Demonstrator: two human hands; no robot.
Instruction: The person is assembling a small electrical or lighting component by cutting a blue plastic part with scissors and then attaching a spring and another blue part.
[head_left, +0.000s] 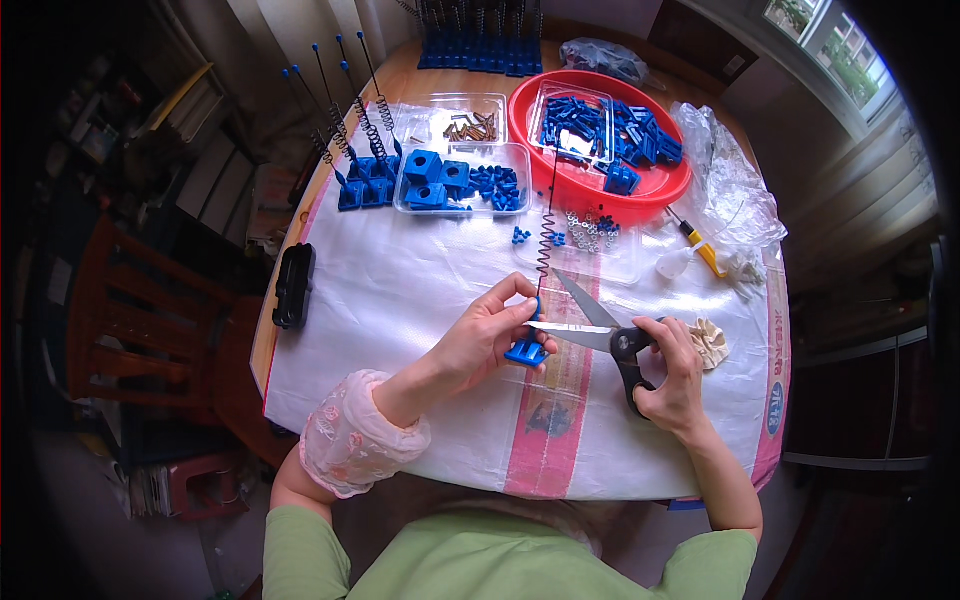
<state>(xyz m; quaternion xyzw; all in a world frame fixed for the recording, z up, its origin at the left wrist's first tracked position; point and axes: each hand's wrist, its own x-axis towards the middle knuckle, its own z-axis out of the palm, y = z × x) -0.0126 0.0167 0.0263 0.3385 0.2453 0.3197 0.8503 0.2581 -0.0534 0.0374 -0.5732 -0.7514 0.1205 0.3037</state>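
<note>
Between the fingers of my left hand [490, 330] is a blue plastic part [526, 352] with a thin dark rod coiled into a spring [546, 245] rising from it. My right hand [672, 372] grips a pair of scissors [628, 346] by the black handles. The scissors' blades are spread apart, and the lower blade's tip reaches the blue part beside my left fingertips. My left fingers partly hide the part. A crumpled beige cloth or glove [708, 344] lies just beyond my right hand.
A red basin [672, 200] holds blue parts and a clear box. Clear trays [519, 150] hold blue blocks and brass pieces. Finished-looking spring pieces [370, 185] stand at left. A black case [294, 286], a yellow-handled tool [704, 250] and crumpled plastic [725, 170] lie around.
</note>
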